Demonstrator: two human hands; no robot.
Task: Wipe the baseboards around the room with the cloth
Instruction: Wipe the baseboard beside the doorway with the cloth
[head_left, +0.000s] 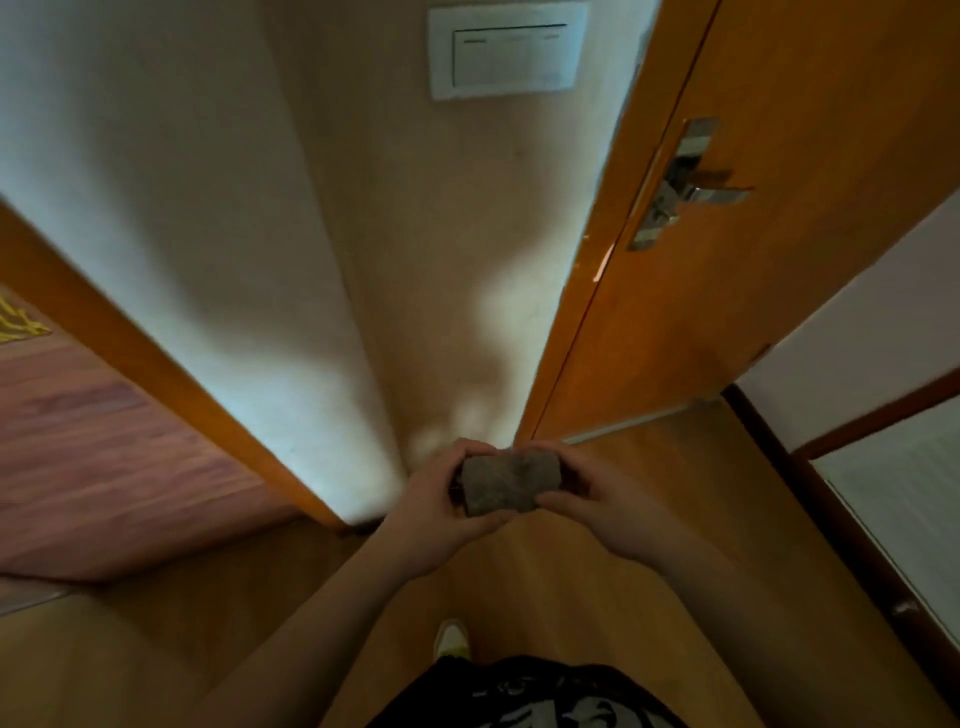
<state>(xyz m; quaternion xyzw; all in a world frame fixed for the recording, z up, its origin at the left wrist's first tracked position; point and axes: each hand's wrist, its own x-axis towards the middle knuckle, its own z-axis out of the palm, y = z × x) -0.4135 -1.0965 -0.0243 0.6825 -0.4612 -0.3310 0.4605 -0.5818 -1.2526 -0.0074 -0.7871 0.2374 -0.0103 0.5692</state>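
Both hands, left hand (436, 506) and right hand (605, 512), clasp a folded grey cloth (508, 481) between them; beyond it, a blank switch plate (508, 50).

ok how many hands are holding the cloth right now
2. The left hand grips the left side of the cloth and the right hand grips its right side, held out in front of the wall corner.
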